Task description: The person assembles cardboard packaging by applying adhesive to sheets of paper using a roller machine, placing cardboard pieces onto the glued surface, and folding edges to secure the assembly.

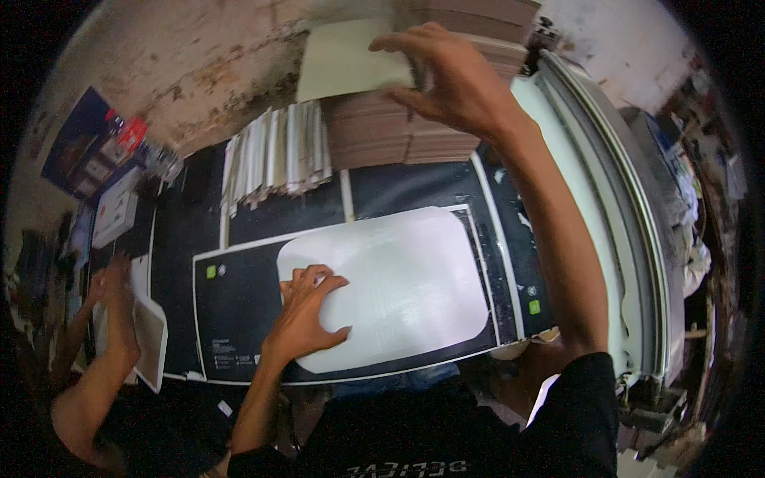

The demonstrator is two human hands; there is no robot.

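Observation:
A large white sheet (406,287) with rounded corners and a slight sheen lies flat on the dark tabletop. My left hand (305,315) is at its left edge, thumb and fingers apart, gripping nothing that I can see. At the back, my right hand (458,76) is raised over a stack of brown boards (366,131). Its fingers are parted beside a cream sheet (343,60), which sits at the top of the stack. Whether the fingertips touch the cream sheet cannot be made out.
Upright pale strips (275,151) are packed left of the boards. A long roller machine (617,207) stands at the right. At the left, a co-worker's hand (119,299) is near a bent white sheet (151,338). Farther back are a white box (115,215) and a clear bottle (163,159).

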